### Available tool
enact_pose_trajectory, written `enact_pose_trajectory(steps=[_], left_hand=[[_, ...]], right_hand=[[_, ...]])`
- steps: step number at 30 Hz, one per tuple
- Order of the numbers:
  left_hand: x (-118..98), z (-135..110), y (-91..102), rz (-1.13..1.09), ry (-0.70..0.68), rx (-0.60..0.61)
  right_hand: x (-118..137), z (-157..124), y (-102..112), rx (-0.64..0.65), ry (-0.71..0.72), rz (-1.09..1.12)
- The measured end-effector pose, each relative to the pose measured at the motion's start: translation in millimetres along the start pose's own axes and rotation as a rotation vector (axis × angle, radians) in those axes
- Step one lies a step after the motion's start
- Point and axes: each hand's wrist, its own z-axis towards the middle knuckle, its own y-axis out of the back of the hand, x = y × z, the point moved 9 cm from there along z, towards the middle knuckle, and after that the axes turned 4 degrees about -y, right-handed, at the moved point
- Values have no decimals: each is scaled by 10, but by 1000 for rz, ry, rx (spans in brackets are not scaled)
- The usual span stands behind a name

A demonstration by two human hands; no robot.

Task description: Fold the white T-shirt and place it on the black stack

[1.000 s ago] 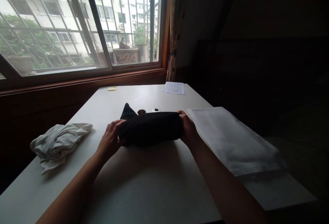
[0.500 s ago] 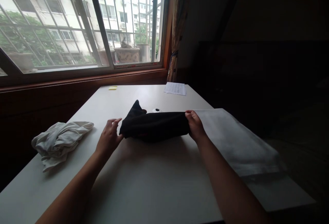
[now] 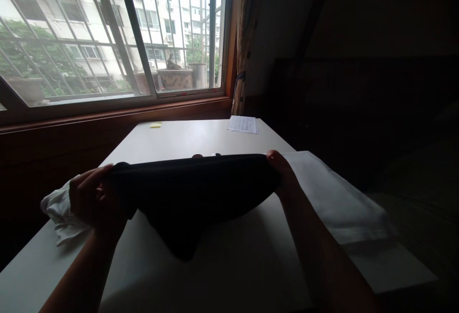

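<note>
A black cloth garment (image 3: pixel 201 184) is stretched between my two hands above the white table, with a loose part hanging down at its lower left. Its exact kind does not show in the dim light. My left hand (image 3: pixel 95 195) is closed on the garment's left end, in front of the crumpled whitish cloth. At the other end, my right hand (image 3: pixel 285 172) grips the upper right corner, thumb on top.
On the white table (image 3: pixel 172 138), the crumpled whitish cloth (image 3: pixel 59 207) lies at the left and a flat white cloth (image 3: pixel 322 193) at the right. Toward the far edge are papers (image 3: pixel 243 124) and a yellow note (image 3: pixel 155 125). Two small round objects peek out behind the garment.
My left hand has moved left and nearer, and now grips the garment's end. The garment has gone from a compact bundle to a wide stretch, with a part hanging. My right hand keeps its hold.
</note>
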Motion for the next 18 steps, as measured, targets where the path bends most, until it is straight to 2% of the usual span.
enact_pose_trajectory(steps=[2, 3, 5, 7, 10, 12, 14, 16, 18], left_hand=[[-43, 18, -98, 6, -38, 53], [-64, 9, -219, 1, -76, 129], [-93, -74, -543, -17, -162, 356], [-103, -186, -755, 1, -238, 484], [-157, -352, -916, 21, -335, 603], [-203, -484, -1007, 17, -371, 734], [-222, -634, -1103, 4, -370, 906], [-224, -776, -1174, -18, -360, 1066], [-222, -843, -1195, -35, -357, 1137]], right_hand=[[-123, 68, 22, -48, 14, 37], [-220, 114, 41, -72, 10, 39], [-428, 210, 85, -108, -9, -20], [-565, 278, 141, -145, -6, -179], [-437, 249, 149, -235, 167, -530], [-207, 120, -2, -257, 365, -714], [-50, -38, -298, -150, 525, -824], [-97, -178, -700, 134, 570, -935], [-336, -316, -1030, 449, 500, -1068]])
